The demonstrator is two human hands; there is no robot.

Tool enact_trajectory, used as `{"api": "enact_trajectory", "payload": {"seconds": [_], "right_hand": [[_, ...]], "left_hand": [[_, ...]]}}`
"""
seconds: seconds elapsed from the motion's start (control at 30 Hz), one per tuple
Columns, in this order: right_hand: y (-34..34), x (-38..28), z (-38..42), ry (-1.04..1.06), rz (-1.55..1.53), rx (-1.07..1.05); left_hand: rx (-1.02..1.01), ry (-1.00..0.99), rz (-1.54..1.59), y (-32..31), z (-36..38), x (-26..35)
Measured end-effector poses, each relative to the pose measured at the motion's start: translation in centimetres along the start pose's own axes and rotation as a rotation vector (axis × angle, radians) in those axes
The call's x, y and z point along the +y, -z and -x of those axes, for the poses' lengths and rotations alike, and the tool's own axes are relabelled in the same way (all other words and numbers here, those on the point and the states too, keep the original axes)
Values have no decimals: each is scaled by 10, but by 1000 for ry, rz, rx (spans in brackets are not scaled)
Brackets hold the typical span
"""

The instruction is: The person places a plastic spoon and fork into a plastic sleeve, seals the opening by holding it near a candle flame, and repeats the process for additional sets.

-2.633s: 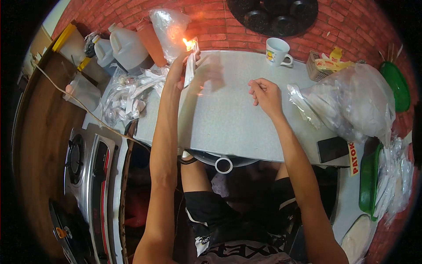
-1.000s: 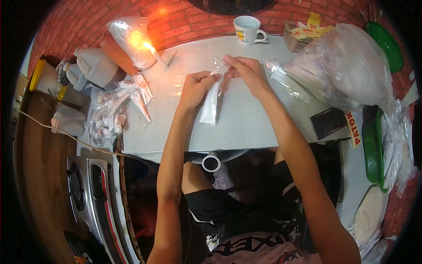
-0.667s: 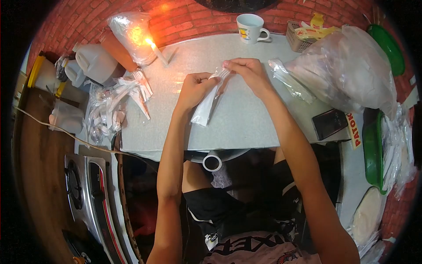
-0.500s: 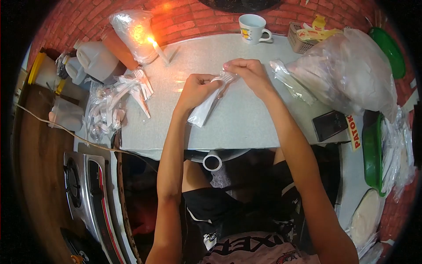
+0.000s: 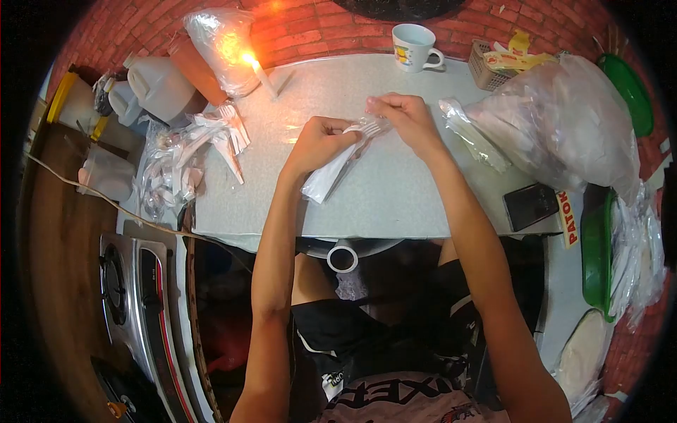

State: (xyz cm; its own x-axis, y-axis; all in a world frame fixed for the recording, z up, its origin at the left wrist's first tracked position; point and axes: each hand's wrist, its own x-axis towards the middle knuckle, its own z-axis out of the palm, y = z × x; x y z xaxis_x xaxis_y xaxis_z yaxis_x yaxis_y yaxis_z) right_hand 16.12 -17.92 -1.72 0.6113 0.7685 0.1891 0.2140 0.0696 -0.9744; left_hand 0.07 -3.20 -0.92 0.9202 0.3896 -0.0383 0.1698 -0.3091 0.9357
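Observation:
Over the middle of the table, my left hand [image 5: 321,148] pinches a white plastic fork [image 5: 370,130] together with a folded white napkin [image 5: 326,182]. The fork's tines point up and right, and the napkin hangs toward me. A clear plastic sleeve [image 5: 381,122] surrounds the tines. Its upper end is pinched between the thumb and fingers of my right hand [image 5: 405,121]. To the left lie several forks with napkins [image 5: 229,144] beside a heap of plastic-wrapped cutlery [image 5: 166,173]. A bundle of flat clear sleeves [image 5: 472,134] rests right of my right hand.
A lit candle [image 5: 265,81] stands at the back left, close to a plastic bag [image 5: 222,46] and jugs [image 5: 166,88]. A mug [image 5: 412,53], a basket [image 5: 486,70], a large plastic bag [image 5: 564,116] and a phone [image 5: 530,206] sit further right. A gas stove [image 5: 134,289] is lower left.
The view has shifted slightly. Both hands keep their pinch on the fork, napkin and sleeve; my right hand is nearly in the same place.

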Motion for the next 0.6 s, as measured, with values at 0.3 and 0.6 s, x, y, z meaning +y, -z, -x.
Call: {"api": "enact_trajectory", "payload": {"seconds": [0.3, 0.6], "right_hand": [[-7, -2, 2, 43, 116, -41], [-18, -5, 7, 75, 308, -1]], "left_hand": [[106, -25, -125, 31, 28, -3], [1199, -76, -541, 190, 124, -42]]}}
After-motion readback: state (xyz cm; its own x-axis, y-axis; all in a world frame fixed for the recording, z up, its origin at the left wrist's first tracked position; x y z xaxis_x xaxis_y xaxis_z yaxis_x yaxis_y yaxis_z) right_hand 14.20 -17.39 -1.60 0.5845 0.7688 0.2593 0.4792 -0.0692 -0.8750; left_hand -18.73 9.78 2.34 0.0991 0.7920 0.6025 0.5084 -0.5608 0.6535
